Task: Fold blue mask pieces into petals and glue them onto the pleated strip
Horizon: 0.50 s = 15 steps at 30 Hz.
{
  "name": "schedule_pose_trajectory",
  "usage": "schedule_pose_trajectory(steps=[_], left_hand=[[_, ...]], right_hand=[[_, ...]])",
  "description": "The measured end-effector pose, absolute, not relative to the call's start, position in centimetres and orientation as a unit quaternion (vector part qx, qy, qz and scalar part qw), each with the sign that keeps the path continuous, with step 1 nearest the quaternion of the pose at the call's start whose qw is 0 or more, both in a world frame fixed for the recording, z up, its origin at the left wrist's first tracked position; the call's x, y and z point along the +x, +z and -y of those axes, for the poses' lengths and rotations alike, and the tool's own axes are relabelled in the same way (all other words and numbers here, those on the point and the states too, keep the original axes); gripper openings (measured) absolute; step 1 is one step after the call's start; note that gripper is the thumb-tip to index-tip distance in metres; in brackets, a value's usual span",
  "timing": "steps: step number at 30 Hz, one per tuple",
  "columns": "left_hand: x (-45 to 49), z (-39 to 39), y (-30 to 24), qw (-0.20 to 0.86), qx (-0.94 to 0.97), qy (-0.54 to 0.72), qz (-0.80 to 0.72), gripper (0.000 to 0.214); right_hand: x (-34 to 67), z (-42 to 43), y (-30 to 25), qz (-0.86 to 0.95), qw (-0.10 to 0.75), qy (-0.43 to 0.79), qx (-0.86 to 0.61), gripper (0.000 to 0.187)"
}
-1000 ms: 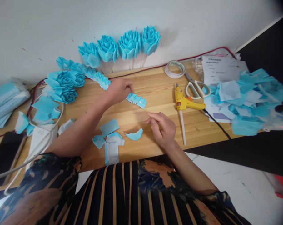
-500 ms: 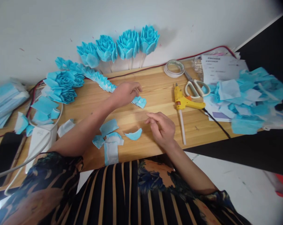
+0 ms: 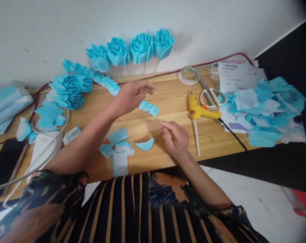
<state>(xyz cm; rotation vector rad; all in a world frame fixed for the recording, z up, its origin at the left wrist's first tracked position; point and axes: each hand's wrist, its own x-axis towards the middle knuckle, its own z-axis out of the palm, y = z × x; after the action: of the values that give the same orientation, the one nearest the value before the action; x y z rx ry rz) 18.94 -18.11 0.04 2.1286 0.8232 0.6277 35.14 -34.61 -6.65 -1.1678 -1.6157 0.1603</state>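
My left hand [image 3: 133, 96] hovers over a long row of overlapping folded blue petals [image 3: 148, 108], its fingers stretched out and holding nothing. The hand hides the row's middle. Lower right, my right hand [image 3: 174, 139] rests near the table with its fingers curled in and the index finger partly extended; I see nothing in it. Just left of it lies one curved blue petal [image 3: 145, 144]. Flat blue and white fabric pieces [image 3: 120, 163] lie near the front edge. A yellow glue gun [image 3: 198, 109] with a white glue stick lies to the right.
Blue fabric roses [image 3: 141, 48] on sticks lean against the wall, with more roses [image 3: 69, 91] at left. Scissors [image 3: 212, 96], a tape roll [image 3: 188, 76] and a heap of blue scraps [image 3: 269, 108] are at right. A phone [image 3: 7, 163] and a white power strip [image 3: 45, 148] lie left.
My left hand has shifted slightly left and its fingers have straightened, showing more of the petal row's right end. My right hand has hardly moved. The view has shifted a little.
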Motion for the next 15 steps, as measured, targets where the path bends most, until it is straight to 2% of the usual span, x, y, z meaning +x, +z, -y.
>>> schedule_pose_trajectory(steps=[7, 13, 15], left_hand=[[16.5, 22.9, 1.3, 0.348, 0.847, 0.237, -0.324, 0.031], [14.2, 25.1, 2.0, 0.279, 0.880, 0.234, -0.303, 0.030], [12.9, 25.1, 1.9, 0.266, 0.862, 0.259, -0.344, 0.032]], right_hand=[[35.0, 34.8, -6.4, 0.670, 0.527, 0.061, -0.519, 0.029], [35.3, 35.0, -6.8, 0.645, 0.555, 0.091, -0.517, 0.012], [35.2, 35.2, -6.6, 0.635, 0.567, 0.096, -0.516, 0.022]])
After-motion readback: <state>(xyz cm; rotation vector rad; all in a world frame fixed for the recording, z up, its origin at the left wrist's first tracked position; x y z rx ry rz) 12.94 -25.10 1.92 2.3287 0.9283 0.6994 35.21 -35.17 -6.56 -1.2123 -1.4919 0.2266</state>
